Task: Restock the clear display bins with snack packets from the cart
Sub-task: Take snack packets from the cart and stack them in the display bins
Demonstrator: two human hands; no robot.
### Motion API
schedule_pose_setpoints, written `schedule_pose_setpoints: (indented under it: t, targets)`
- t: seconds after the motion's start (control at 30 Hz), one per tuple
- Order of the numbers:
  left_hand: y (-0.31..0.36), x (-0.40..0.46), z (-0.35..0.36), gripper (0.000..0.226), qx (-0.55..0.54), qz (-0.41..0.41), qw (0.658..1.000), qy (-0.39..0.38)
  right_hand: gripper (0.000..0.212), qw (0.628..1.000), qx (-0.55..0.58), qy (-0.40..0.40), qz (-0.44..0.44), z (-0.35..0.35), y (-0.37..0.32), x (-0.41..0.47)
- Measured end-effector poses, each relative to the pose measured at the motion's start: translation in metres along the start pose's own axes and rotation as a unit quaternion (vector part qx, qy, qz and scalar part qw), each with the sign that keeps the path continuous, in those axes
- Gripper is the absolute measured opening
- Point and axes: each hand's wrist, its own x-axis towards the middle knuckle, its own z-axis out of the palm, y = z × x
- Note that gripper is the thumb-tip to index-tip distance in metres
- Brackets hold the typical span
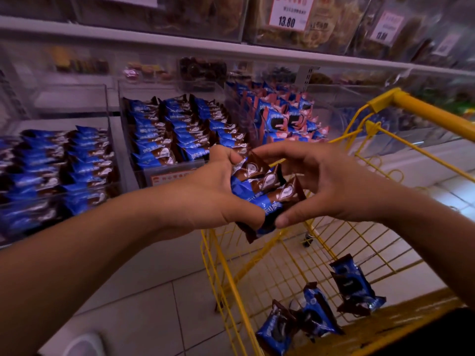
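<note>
Both hands hold a small stack of blue-and-brown snack packets (267,191) above the front corner of the yellow wire cart (290,255). My left hand (218,191) grips the stack from the left, thumb under it. My right hand (321,181) curls round its right side, fingertips on top and thumb at the bottom. Behind the hands stands a clear bin (177,129) with neat rows of the same packets. A second bin (56,165) of them lies at the left. Three packets (318,307) lie on the cart's floor.
A bin of pink-and-blue packets (285,116) stands to the right of the middle one. A white shelf (180,44) above carries bins of other snacks and price tags (290,11). The cart's yellow handle (424,109) runs at the right. Tiled floor lies below.
</note>
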Motion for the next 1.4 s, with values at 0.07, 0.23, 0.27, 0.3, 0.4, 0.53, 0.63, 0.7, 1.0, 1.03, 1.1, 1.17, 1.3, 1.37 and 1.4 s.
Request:
schedule_pose_setpoints:
  t: [0.07, 0.23, 0.27, 0.3, 0.4, 0.53, 0.63, 0.7, 1.0, 1.03, 1.1, 1.17, 1.3, 1.37, 1.4]
  targets:
    - [0.004, -0.01, -0.013, 0.08, 0.003, 0.005, 1.0, 0.012, 0.081, 1.0, 0.011, -0.017, 0.004, 0.008, -0.008, 0.011]
    - [0.004, -0.044, -0.071, 0.087, 0.011, 0.012, 0.993, 0.116, 0.065, 0.996, -0.051, -0.062, -0.039, 0.036, -0.046, 0.076]
    - [0.002, -0.052, -0.087, 0.087, 0.006, 0.017, 0.99, 0.143, 0.064, 0.995, -0.056, -0.063, -0.052, 0.044, -0.054, 0.093]
    - [0.0, -0.061, -0.104, 0.089, -0.003, 0.022, 0.985, 0.169, 0.063, 0.994, -0.052, -0.065, -0.064, 0.054, -0.062, 0.112]
    - [-0.012, -0.093, -0.153, 0.097, -0.026, 0.041, 0.97, 0.238, 0.062, 0.991, -0.051, -0.091, -0.088, 0.087, -0.079, 0.168]
    - [-0.032, -0.125, -0.2, 0.1, 0.042, 0.013, 0.95, 0.308, 0.06, 0.981, -0.121, -0.113, -0.104, 0.135, -0.094, 0.235]
    - [-0.041, -0.141, -0.228, 0.072, 0.286, 0.004, 0.881, 0.377, 0.051, 0.984, -0.135, -0.098, -0.068, 0.159, -0.092, 0.278]
    - [-0.049, -0.156, -0.245, 0.041, 0.44, 0.03, 0.802, 0.402, 0.039, 0.987, -0.136, -0.075, -0.038, 0.171, -0.088, 0.308]
    - [-0.088, -0.192, -0.271, 0.025, 0.543, 0.074, 0.788, 0.281, 0.046, 0.996, -0.061, -0.014, 0.06, 0.238, -0.072, 0.419]
    - [-0.091, -0.192, -0.271, 0.028, 0.535, 0.088, 0.794, 0.275, 0.057, 0.997, -0.053, -0.007, 0.046, 0.245, -0.067, 0.425]
    - [-0.094, -0.19, -0.272, 0.026, 0.529, 0.103, 0.798, 0.271, 0.07, 0.999, -0.046, 0.004, 0.015, 0.256, -0.058, 0.434]
    - [-0.094, -0.188, -0.272, 0.024, 0.53, 0.101, 0.796, 0.273, 0.073, 0.999, -0.046, 0.005, -0.02, 0.263, -0.05, 0.438]
    - [-0.087, -0.187, -0.273, 0.025, 0.557, 0.061, 0.786, 0.261, 0.081, 0.983, -0.132, 0.018, -0.124, 0.265, -0.041, 0.436]
    - [-0.084, -0.185, -0.271, 0.026, 0.567, 0.027, 0.782, 0.258, 0.086, 0.97, -0.163, 0.037, -0.174, 0.265, -0.04, 0.433]
    - [-0.082, -0.184, -0.27, 0.027, 0.568, 0.012, 0.781, 0.258, 0.085, 0.963, -0.187, 0.042, -0.191, 0.266, -0.041, 0.432]
